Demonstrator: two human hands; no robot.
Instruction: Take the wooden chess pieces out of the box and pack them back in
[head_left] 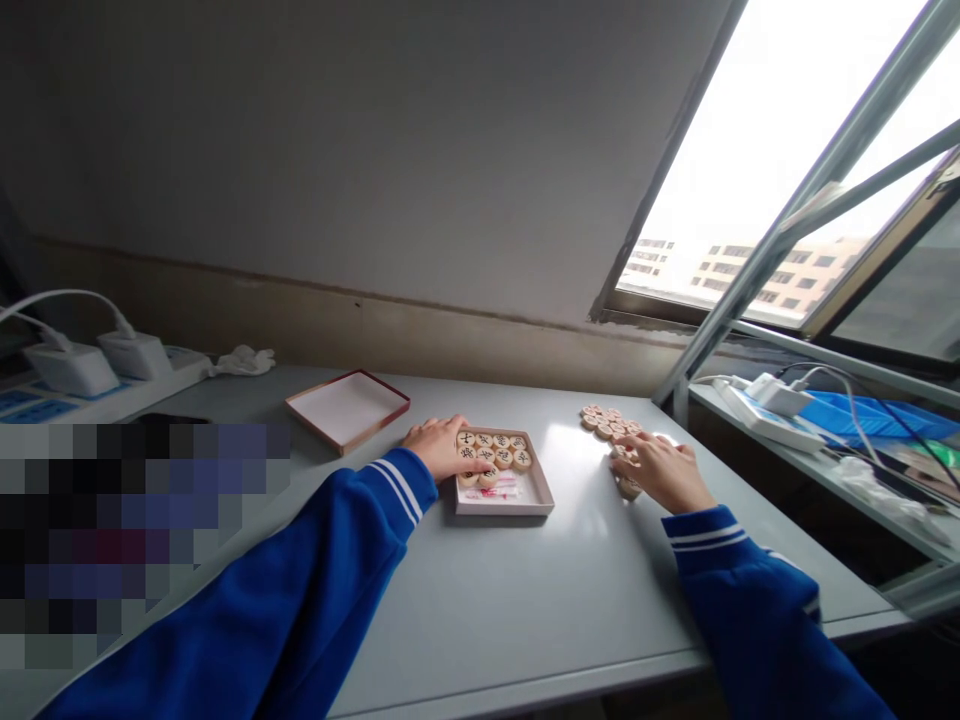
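Note:
A small open box (541, 497) lies on the grey table (525, 600), with several round wooden chess pieces (501, 451) packed in its far half. My left hand (439, 446) rests at the box's left edge, fingers stretched over the pieces there. My right hand (660, 470) lies palm down on a loose cluster of wooden pieces (604, 420) to the right of the box, fingers curled over some of them. Both arms wear blue sleeves with white stripes.
The box's red-edged lid (346, 408) lies upside down to the left. A power strip with white chargers (97, 365) and a crumpled white cloth (244, 360) sit at the far left. Right of the table, a shelf holds another power strip (765, 405) and cables under an open window.

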